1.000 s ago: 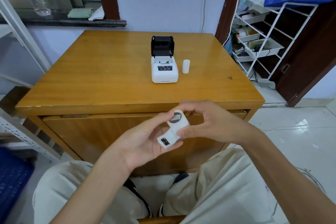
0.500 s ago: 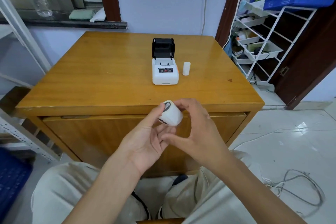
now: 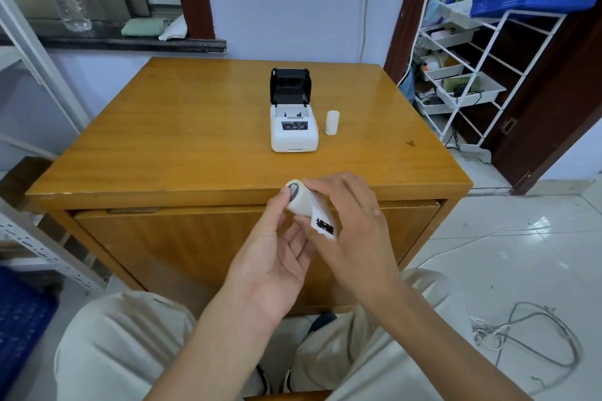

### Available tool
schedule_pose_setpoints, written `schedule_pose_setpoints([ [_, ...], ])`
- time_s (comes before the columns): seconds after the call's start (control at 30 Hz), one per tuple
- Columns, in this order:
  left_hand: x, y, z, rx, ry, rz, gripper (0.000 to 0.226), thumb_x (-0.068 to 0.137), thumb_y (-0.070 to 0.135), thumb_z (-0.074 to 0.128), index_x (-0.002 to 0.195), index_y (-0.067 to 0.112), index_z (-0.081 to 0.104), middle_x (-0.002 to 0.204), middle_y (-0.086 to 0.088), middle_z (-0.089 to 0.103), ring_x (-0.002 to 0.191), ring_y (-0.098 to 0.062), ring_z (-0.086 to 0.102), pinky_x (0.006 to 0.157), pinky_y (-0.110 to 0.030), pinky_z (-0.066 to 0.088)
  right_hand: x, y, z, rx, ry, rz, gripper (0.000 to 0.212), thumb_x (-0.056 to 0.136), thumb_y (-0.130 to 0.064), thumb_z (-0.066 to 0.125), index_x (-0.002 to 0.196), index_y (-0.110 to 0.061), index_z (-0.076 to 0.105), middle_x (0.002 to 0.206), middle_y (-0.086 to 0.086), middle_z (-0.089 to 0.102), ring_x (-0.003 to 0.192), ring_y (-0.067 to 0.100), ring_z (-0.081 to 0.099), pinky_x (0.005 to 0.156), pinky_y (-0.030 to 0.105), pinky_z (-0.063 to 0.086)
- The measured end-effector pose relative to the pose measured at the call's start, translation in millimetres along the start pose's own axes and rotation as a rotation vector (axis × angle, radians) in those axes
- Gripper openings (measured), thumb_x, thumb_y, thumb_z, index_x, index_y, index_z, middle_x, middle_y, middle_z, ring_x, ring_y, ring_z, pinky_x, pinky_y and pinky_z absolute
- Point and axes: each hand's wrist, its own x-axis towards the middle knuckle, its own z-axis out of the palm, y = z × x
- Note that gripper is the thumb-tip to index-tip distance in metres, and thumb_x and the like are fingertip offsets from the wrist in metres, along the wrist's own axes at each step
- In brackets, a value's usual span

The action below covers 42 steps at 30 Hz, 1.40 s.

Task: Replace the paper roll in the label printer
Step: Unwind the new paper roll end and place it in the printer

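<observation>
**Between the hands, a light roll with its tail loose**

Just off the desk [image 3: 202,140] edge, the roll [image 3: 301,202] sits pinched between both hands. The left hand [image 3: 277,251] grips it with the thumb on its printed end and the fingers beneath. The right hand [image 3: 351,228] closes over the far side, and the loose tail [image 3: 324,225] hangs against its palm. The roll looks light and firm along its wound body, but the tail is thin and probably creases easily. Best held by the two flat ends. Beyond the hands, well apart, the printer [image 3: 294,127] stands open, its bay apparently bare. A second roll [image 3: 332,122] stands just beside it.
</observation>
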Motion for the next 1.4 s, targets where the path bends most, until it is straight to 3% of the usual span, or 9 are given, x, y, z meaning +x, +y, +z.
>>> schedule_pose_setpoints([
  [0.13,-1,4,-1,0.17,-0.112,0.105,0.035,0.095,0.04,0.064,0.119,0.015,0.066,0.111,-0.011,0.079,0.095,-0.018,0.077,0.081,-0.031,0.057,14,4,-15,0.052,-0.074,0.003,0.041,0.087,-0.015,0.081,0.127,-0.022,0.071,0.114,-0.008,0.065,0.107,0.012,0.058,0.089,0.041,0.049],
  [0.27,16,44,6,0.674,-0.029,0.518,0.023,0.106,0.037,0.046,0.108,0.017,0.058,0.106,-0.004,0.08,0.091,-0.018,0.077,0.073,-0.032,0.057,51,15,-40,0.114,-0.1,0.062,0.044,0.091,-0.029,0.078,0.133,-0.025,0.07,0.115,-0.009,0.068,0.11,0.006,0.059,0.096,0.031,0.049],
  [0.4,73,102,7,1.112,0.108,0.794,0.007,0.088,0.038,0.057,0.087,0.038,0.064,0.103,0.002,0.076,0.074,-0.016,0.075,0.075,-0.042,0.055,95,42,-43,0.04,-0.099,0.081,0.041,0.091,-0.035,0.076,0.132,-0.032,0.071,0.114,-0.01,0.072,0.105,0.004,0.054,0.102,0.049,0.047],
  [0.57,129,153,6,1.657,0.046,0.934,0.027,0.1,0.042,0.045,0.124,0.042,0.059,0.098,0.009,0.065,0.077,-0.021,0.07,0.077,-0.046,0.058,147,63,-34,-0.063,-0.243,0.057,0.034,0.094,-0.026,0.074,0.128,-0.028,0.074,0.115,-0.005,0.076,0.109,0.015,0.059,0.093,0.034,0.046],
  [0.63,144,163,11,1.78,-0.041,0.953,0.032,0.106,0.041,0.04,0.134,0.043,0.053,0.106,0.007,0.065,0.083,-0.017,0.068,0.078,-0.041,0.056,164,72,-22,-0.09,-0.299,0.056,0.024,0.094,-0.024,0.072,0.118,-0.022,0.078,0.111,-0.001,0.078,0.105,0.02,0.064,0.092,0.041,0.05],
  [0.77,169,158,10,1.894,-0.209,0.932,0.04,0.108,0.043,0.034,0.144,0.037,0.051,0.126,0.007,0.064,0.108,-0.017,0.061,0.09,-0.039,0.049,188,84,4,-0.144,-0.351,0.041,0.025,0.092,-0.025,0.071,0.115,-0.03,0.078,0.111,-0.007,0.079,0.102,0.017,0.069,0.089,0.046,0.055],
  [0.87,183,150,0,1.879,-0.228,0.958,0.049,0.105,0.051,0.025,0.145,0.038,0.051,0.141,0.003,0.061,0.124,-0.021,0.058,0.102,-0.045,0.047,202,89,16,-0.152,-0.378,0.049,0.031,0.092,-0.024,0.072,0.122,-0.029,0.075,0.121,-0.008,0.076,0.109,0.015,0.067,0.094,0.045,0.054],
  [1.07,191,152,-3,1.897,-0.234,1.012,0.046,0.106,0.048,0.022,0.14,0.037,0.051,0.13,0.003,0.062,0.111,-0.018,0.06,0.09,-0.041,0.051,233,99,25,-0.12,-0.427,0.074,0.03,0.091,-0.021,0.076,0.12,-0.025,0.076,0.114,-0.006,0.078,0.105,0.014,0.069,0.092,0.04,0.056],
  [1.4,195,149,-4,1.933,-0.219,1.143,0.024,0.107,0.031,0.029,0.119,0.03,0.05,0.107,0.003,0.064,0.078,-0.021,0.059,0.07,-0.04,0.048,240,113,38,-0.156,-0.499,0.067,0.03,0.091,-0.029,0.077,0.12,-0.032,0.074,0.11,-0.011,0.078,0.103,0.012,0.069,0.09,0.045,0.057],
])
